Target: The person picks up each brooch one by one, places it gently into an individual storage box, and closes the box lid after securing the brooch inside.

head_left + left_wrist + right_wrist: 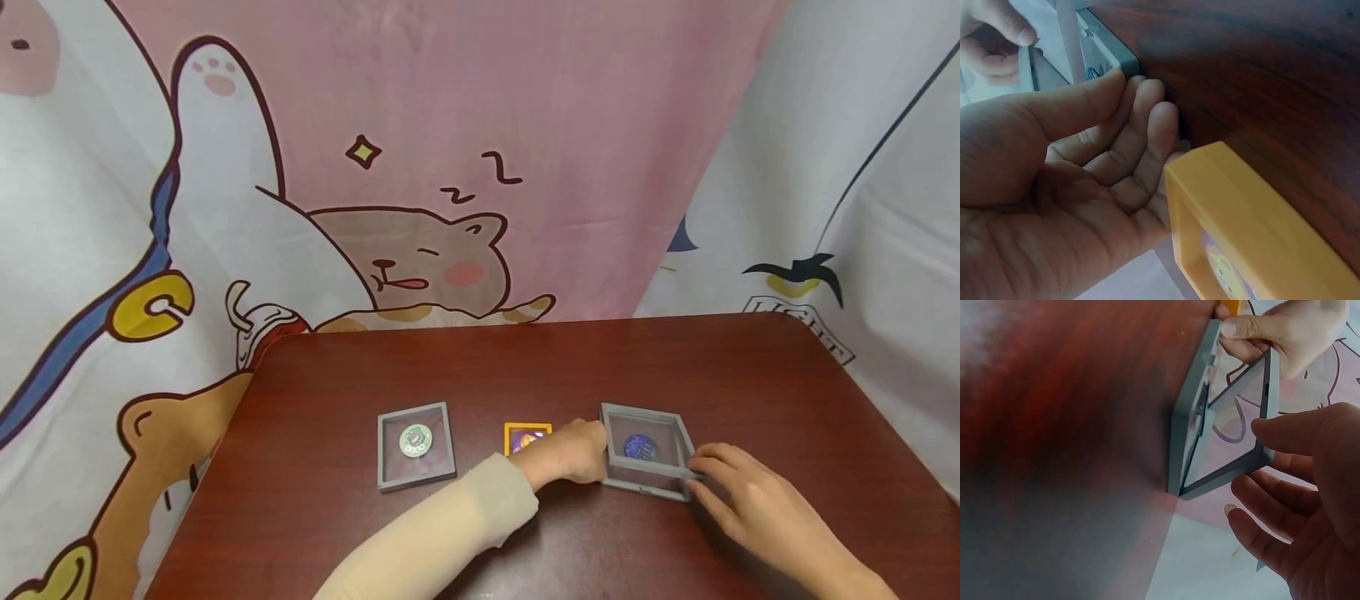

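A grey frame-like display case (672,451) with clear film stands on the table, its hinged lid partly raised. Inside it shows a blue-purple round coin or badge (641,447). My left hand (576,452) holds the case's base at its left end, thumb and index finger at the corner in the left wrist view. At the opposite side, my right hand (753,498) pinches the lid (1270,394) by a corner between thumb and fingers. Close beside my left hand is a small orange frame (1260,206) with a purple and yellow picture piece, partly covered by the wrist in the head view.
Another grey display frame (381,454), holding a pale green round piece (416,441), lies flat to the left on the reddish-brown table (480,367). A cartoon-printed cloth (600,167) hangs behind the table's back edge.
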A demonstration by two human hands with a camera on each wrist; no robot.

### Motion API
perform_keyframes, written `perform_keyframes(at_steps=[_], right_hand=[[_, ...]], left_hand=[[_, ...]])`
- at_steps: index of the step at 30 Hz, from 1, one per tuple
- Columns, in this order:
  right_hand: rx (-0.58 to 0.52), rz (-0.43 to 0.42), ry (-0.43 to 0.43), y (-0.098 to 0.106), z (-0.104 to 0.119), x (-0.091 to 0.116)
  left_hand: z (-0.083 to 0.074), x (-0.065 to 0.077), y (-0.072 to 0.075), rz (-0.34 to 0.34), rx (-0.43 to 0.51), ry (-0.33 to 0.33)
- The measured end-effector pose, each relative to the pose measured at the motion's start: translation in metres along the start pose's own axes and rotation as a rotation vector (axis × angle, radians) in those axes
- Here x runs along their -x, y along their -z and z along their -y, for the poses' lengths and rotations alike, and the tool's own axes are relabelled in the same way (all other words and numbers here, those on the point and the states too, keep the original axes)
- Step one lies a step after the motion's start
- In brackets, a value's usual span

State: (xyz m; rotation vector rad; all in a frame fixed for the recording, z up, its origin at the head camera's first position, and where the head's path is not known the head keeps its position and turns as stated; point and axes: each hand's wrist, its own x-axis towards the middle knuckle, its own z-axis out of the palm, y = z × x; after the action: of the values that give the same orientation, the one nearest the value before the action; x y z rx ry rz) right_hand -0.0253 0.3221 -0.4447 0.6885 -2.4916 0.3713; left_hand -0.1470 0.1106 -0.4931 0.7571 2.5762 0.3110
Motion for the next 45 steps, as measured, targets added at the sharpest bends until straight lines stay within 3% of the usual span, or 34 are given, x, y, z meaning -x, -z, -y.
perform_keyframes(at_steps=[5,10,15,18,20,24,27,28,30,35,38,41,45], right_hand=[[-0.017,0.004,0.055,-0.007,0.0,0.002],[-0.036,0.025,0.1,-0.012,-0.001,0.002],[-0.038,0.041,0.107,-0.012,-0.001,0.005],[-0.04,0.056,0.103,-0.012,-0.002,0.006],[-0.046,0.064,0.104,-0.013,-0.002,0.006],[-0.051,0.073,0.107,-0.015,-0.004,0.008],[-0.072,0.08,0.099,-0.016,-0.004,0.009],[-0.083,0.084,0.095,-0.016,-0.004,0.01],[-0.11,0.088,0.088,-0.017,-0.003,0.01],[-0.142,0.087,0.096,-0.018,-0.003,0.01],[-0.146,0.08,0.102,-0.02,-0.003,0.011],[-0.142,0.077,0.099,-0.02,-0.003,0.011],[-0.117,0.081,0.093,-0.017,-0.002,0.009]], left_hand=[[0.01,-0.012,-0.012,-0.041,-0.003,-0.034],[0.009,-0.002,-0.005,-0.029,-0.003,-0.017],[-0.009,0.036,0.029,0.014,0.078,0.008],[-0.022,0.063,0.051,-0.009,0.115,0.023],[-0.027,0.074,0.059,-0.023,0.121,0.034],[-0.024,0.063,0.041,-0.047,0.082,0.037],[-0.024,0.057,0.034,-0.057,0.044,0.039],[-0.026,0.061,0.039,-0.049,0.039,0.045],[-0.024,0.055,0.031,-0.069,0.022,0.041],[-0.012,0.028,-0.003,-0.098,0.002,0.018],[-0.009,0.02,-0.013,-0.117,-0.001,0.02],[-0.012,0.029,-0.006,-0.124,0.007,0.027],[-0.021,0.064,0.029,-0.123,0.064,0.008]])
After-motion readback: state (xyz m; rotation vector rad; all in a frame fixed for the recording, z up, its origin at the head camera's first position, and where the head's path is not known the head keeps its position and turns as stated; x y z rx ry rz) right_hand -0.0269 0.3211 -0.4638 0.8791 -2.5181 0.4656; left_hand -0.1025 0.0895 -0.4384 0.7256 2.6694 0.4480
